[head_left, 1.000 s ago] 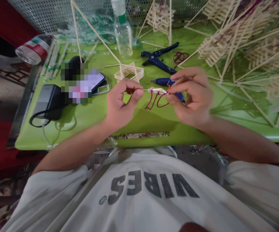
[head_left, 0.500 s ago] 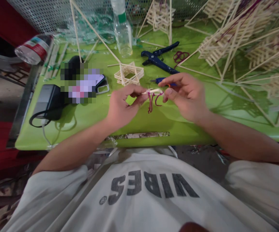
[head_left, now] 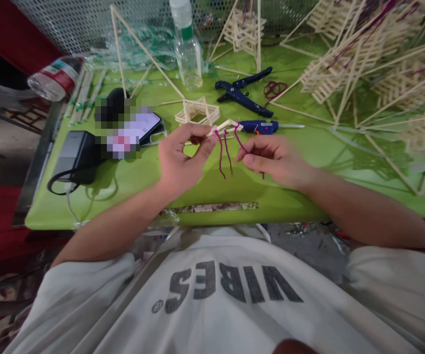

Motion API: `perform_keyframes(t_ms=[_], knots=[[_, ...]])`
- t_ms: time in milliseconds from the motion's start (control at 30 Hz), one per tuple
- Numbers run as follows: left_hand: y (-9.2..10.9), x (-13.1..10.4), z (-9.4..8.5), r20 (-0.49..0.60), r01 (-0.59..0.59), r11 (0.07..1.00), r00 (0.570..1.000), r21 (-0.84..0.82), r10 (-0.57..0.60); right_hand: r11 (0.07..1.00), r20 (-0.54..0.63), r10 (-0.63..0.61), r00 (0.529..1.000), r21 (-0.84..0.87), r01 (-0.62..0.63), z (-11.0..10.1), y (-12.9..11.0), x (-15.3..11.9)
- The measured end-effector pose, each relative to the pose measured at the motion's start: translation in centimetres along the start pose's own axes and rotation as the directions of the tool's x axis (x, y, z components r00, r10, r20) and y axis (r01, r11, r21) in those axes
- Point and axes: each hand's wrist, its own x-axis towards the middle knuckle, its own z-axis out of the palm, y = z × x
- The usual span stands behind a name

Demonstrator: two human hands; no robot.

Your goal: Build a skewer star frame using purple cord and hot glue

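My left hand [head_left: 185, 155] pinches a small triangle-like piece of wooden sticks [head_left: 230, 125] at its left corner. Several purple strings hang from this piece. My right hand [head_left: 274, 160] is closed on one purple string [head_left: 240, 140], which runs from the right corner of the piece down into my fingertips. Just behind the piece lies a blue glue gun [head_left: 260, 127] with a pale glue stick out of its back. Beyond my left hand sits a star-shaped stick frame [head_left: 197, 112] with long sticks rising from it.
Blue cutters [head_left: 243, 92] and a coil of purple string [head_left: 274, 88] lie behind the glue gun. A clear bottle [head_left: 188, 54] stands at the back. Left are a phone [head_left: 138, 130] and a power bank [head_left: 75, 155]. Stick lanterns [head_left: 333, 69] crowd the right.
My right hand has moved down and toward me, drawing the purple string out from the stick piece. The piece is now raised and tilted, and the glue gun is uncovered.
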Motion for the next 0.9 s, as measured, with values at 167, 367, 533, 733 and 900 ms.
perform_keyframes(t_ms=[167, 367, 533, 733, 900], knots=[[-0.2, 0.0, -0.1, 0.001, -0.004, 1.000, 1.000, 0.004, 0.004, 0.996, -0.046, -0.030, 0.998, -0.087, 0.026, 0.3, -0.1, 0.2], [0.2, 0.1, -0.2, -0.015, -0.004, 1.000, 1.000, -0.011, 0.004, 0.990, 0.012, -0.044, 0.999, -0.136, 0.046, -0.3, 0.0, -0.4], [0.3, 0.2, -0.2, -0.015, -0.012, 0.999, 1.000, 0.034, 0.013, 0.982, 0.039, -0.104, 0.994, -0.154, 0.109, -0.8, 0.3, -0.5], [0.6, 0.1, -0.2, 0.010, -0.057, 0.994, 0.998, 0.095, 0.056, 0.986, 0.035, -0.151, 0.988, -0.066, 0.153, -1.2, 0.6, -0.1], [1.1, 0.3, -0.2, 0.063, -0.216, 0.960, 0.976, 0.178, 0.208, 0.988, 0.034, -0.138, 0.990, 0.073, 0.136, -0.9, 0.9, 0.0]])
